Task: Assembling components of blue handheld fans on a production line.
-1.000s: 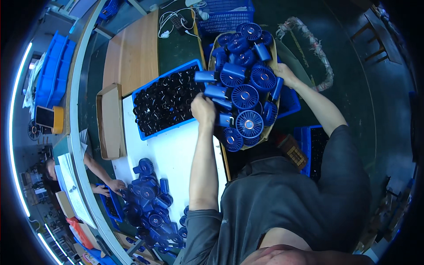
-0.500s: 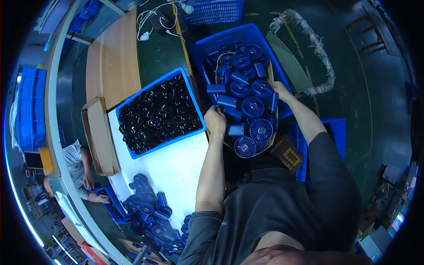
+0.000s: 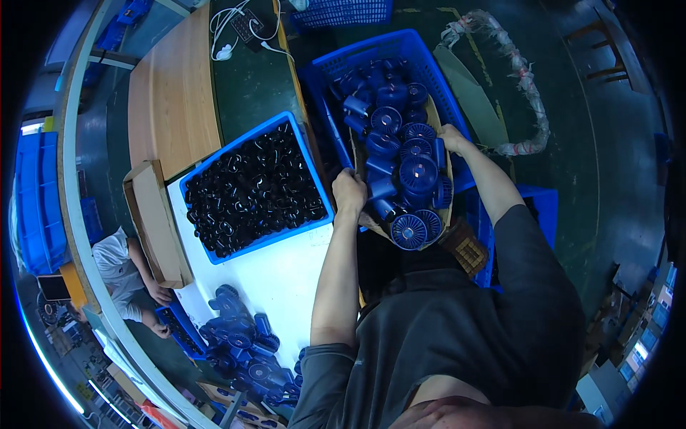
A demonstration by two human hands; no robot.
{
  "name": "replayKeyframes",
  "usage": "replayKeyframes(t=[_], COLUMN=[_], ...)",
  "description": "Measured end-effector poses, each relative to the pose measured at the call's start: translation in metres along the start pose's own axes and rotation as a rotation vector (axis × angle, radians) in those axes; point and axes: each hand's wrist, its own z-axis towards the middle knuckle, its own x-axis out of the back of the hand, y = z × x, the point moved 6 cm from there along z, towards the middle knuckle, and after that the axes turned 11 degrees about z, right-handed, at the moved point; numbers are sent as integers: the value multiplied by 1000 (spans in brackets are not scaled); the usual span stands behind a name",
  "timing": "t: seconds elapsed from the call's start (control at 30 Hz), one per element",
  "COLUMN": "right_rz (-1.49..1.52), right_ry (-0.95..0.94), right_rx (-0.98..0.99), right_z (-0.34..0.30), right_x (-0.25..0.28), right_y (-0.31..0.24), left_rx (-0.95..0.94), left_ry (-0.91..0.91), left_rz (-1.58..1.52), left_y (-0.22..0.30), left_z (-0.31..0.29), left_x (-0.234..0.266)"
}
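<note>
Head view: The left hand (image 3: 349, 191) and the right hand (image 3: 454, 140) are working apart, each clamping one side of a cardboard box (image 3: 433, 114). The left is gripping the near-table side; the right is holding the opposite side, with its fingers partly hidden. The box is carrying a load of blue handheld fans (image 3: 418, 171), and it is sitting between the two hands over a blue crate (image 3: 443, 79). More fans are lying at the far end, inside the crate; where the box is ending beneath them cannot be told. Whether the box is resting on the crate also cannot be told.

To the left, a blue tray (image 3: 279, 239) of glossy black parts (image 3: 254, 186) is standing on a white tabletop (image 3: 286, 268), near the left hand. A fan pile (image 3: 243, 336) is covering the lower part of that tabletop. A shallow open carton (image 3: 157, 222) is lying along the far edge. Beyond it, a co-worker's hand (image 3: 158, 293) is reaching near a small blue bin (image 3: 180, 332).

A dark power strip (image 3: 246, 28) with white cables is lying at the top. On the right, a brown woven item (image 3: 468, 247) is sitting beside a second blue crate (image 3: 547, 214), and a plastic-wrapped hoop (image 3: 532, 93) is lying on the floor.
</note>
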Motion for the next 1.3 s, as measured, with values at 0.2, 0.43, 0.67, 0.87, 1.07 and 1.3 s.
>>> replayKeyframes(t=[0.2,0.43,0.67,0.87,1.07,1.3], right_rz=[27,47,-167,-256,-321,-330], right_ry=[49,59,84,118,45,0], right_rx=[-1,-7,19,75,6,-61], right_z=[-5,-4,12,18,-9,-62], right_x=[13,46,55,74,99,105], right_y=[7,-21,-26,-23,-17,3], left_rx=[19,28,17,18,93,105], left_ry=[-102,-132,-162,-216,-296,-354], left_rz=[-144,-364,-454,-636,-635,-782], left_y=[15,21,14,22,22,1], left_z=[-19,-17,-18,-26,-50,-84], left_x=[13,20,9,26,37,26])
